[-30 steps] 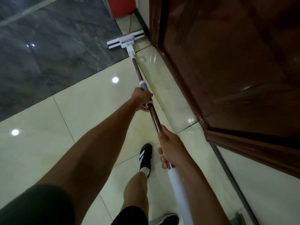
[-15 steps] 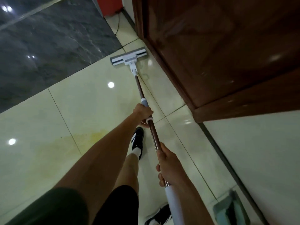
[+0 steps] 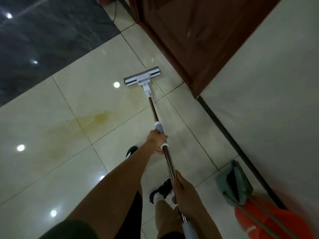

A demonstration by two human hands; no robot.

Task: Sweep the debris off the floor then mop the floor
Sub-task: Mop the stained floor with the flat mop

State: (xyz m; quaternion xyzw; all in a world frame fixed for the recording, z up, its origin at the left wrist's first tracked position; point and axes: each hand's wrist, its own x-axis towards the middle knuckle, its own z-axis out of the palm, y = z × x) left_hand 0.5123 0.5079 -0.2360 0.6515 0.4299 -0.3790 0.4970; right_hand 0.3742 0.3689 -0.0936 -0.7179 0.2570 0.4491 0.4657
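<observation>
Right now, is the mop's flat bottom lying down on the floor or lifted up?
Lying down, as far as it shows. The mop head sits flat against the pale floor tiles, with no gap seen beneath it.

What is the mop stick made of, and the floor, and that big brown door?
The mop stick looks like polished metal with a brownish tint: it shines. Its grey grip is probably plastic or rubber, matte. The floor looks like glazed ceramic tile: grout lines, mirror-like light spots. The door seems varnished wood, glossy brown, though laminate is possible.
</observation>
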